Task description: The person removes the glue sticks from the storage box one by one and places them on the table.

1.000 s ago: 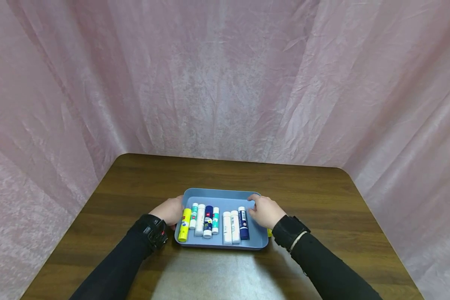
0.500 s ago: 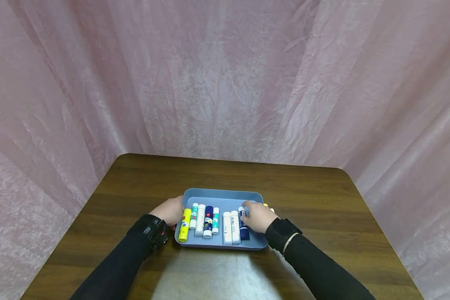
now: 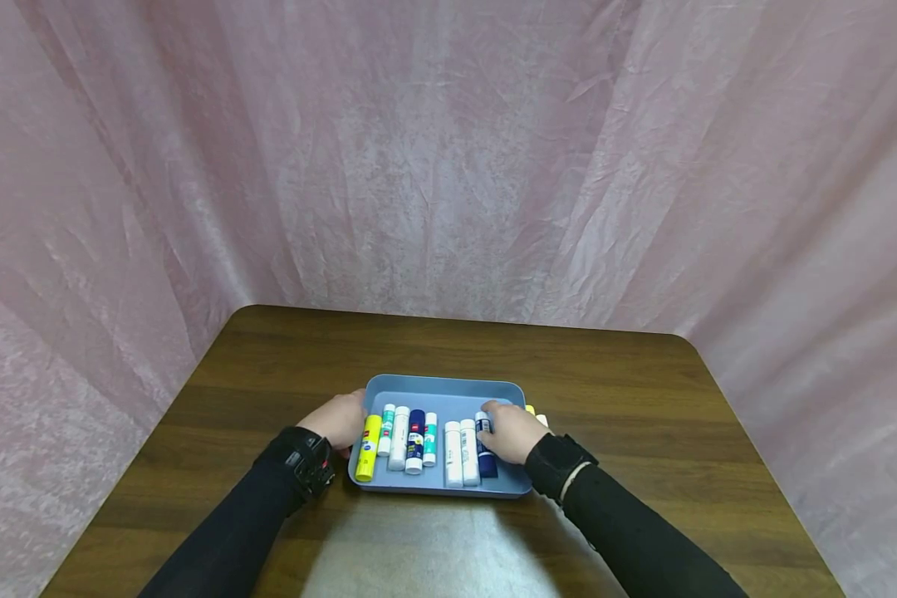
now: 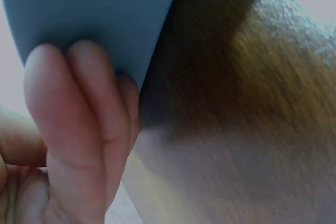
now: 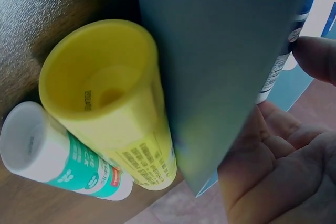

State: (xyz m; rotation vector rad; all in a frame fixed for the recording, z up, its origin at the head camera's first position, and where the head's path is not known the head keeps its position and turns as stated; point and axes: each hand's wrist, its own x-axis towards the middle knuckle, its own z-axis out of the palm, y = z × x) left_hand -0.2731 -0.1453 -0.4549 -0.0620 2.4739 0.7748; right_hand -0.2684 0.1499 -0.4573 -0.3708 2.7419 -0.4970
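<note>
Several glue sticks lie side by side in a blue tray [image 3: 448, 386]. My right hand [image 3: 514, 432] reaches over the tray's right wall. Its thumb and fingers pinch a navy glue stick [image 3: 486, 453], the rightmost in the row; the right wrist view shows the thumb on its label. Just left of it lie two white glue sticks [image 3: 461, 453]. My left hand [image 3: 341, 419] is at the tray's left side, its extended fingers [image 4: 65, 103] touching the outer wall. Nearest to it inside is a yellow glue stick [image 3: 369, 448].
Outside the tray's right wall are a large yellow glue stick [image 5: 105, 87] and a smaller white and teal one [image 5: 68, 156], mostly hidden in the head view. The brown wooden table [image 3: 284, 349] extends around the tray. A pink curtain [image 3: 448, 166] hangs behind.
My right hand has moved left from the tray's right edge onto the navy glue stick. Glue stick ends outside the tray now show past the hand. Left hand and tray have stayed put.
</note>
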